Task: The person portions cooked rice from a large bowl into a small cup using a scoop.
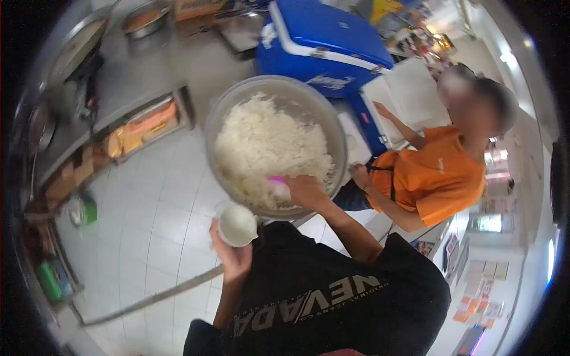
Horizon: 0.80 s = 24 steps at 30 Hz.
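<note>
A large round metal pot (215,136) of white cooked rice (270,139) is in front of me. My right hand (306,192) is over the near side of the pot, fingers closed on a utensil with a purple part (276,179). The utensil's working end is blurred against the rice, so its kind is unclear. Just outside the near left rim, my left hand (230,252) holds a white cup (238,226) with its mouth facing up. The cup's inside looks pale, and I cannot make out any contents.
Beyond the pot stands a blue cooler (332,35). A person in an orange shirt (436,175) is at the right, one hand by an open white lid (412,89). At the left are a metal counter (133,65), a metal bowl (145,21) and a shelf with packages (142,127).
</note>
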### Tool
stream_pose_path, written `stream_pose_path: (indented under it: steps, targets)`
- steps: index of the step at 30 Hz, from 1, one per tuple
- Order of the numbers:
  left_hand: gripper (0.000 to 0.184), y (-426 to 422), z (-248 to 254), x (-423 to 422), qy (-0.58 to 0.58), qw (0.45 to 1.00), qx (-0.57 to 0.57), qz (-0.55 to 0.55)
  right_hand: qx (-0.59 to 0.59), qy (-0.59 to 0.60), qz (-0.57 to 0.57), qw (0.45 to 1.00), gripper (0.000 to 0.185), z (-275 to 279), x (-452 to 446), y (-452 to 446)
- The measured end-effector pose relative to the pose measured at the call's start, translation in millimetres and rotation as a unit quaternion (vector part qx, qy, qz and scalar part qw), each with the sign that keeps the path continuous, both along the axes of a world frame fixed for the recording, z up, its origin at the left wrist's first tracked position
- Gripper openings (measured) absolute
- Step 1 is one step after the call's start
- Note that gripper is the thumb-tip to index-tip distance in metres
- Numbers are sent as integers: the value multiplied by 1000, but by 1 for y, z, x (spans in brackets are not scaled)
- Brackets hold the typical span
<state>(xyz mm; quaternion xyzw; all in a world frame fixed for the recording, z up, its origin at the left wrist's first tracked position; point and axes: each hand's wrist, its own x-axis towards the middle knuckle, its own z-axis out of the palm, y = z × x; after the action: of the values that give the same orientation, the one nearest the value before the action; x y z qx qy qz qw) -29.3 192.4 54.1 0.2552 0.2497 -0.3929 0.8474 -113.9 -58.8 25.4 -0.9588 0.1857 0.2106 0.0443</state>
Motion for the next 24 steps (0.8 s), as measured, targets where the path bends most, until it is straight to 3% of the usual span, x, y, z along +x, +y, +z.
stream_pose_path:
  steps: [2,3,5,6,8,10,13,15,19,24]
  targets:
    - [53,2,-18,-1,-30,999,37,8,-30,-99,-12,995,44,-8,-19,-18]
    - [47,0,-13,-2,-54,992,112,-14,-33,-92,-57,994,45,7,-19,-21]
    - [45,4,10,6,-20,996,86,-22,-46,-117,-130,983,44,30,-15,-29]
    - [51,4,14,10,54,998,-5,-17,-53,-145,-155,976,42,37,-17,-35]
    - [58,-4,11,0,-49,994,95,-27,-32,-116,-212,970,37,53,-15,-47]
    - [60,-11,11,-4,-76,988,130,-38,-12,-111,-253,961,32,52,-23,-56]
    - [56,-2,8,4,31,997,21,-68,7,-142,-296,945,25,42,-31,-65]
    - [58,-1,-4,-3,-42,994,54,-81,18,-158,-322,933,23,50,-33,-61]
    - [64,1,1,-8,-7,999,29,-44,15,-127,-317,940,26,53,-34,-53]
    - [56,-8,9,-16,-65,986,149,-48,40,-111,-294,948,24,47,-24,-55]
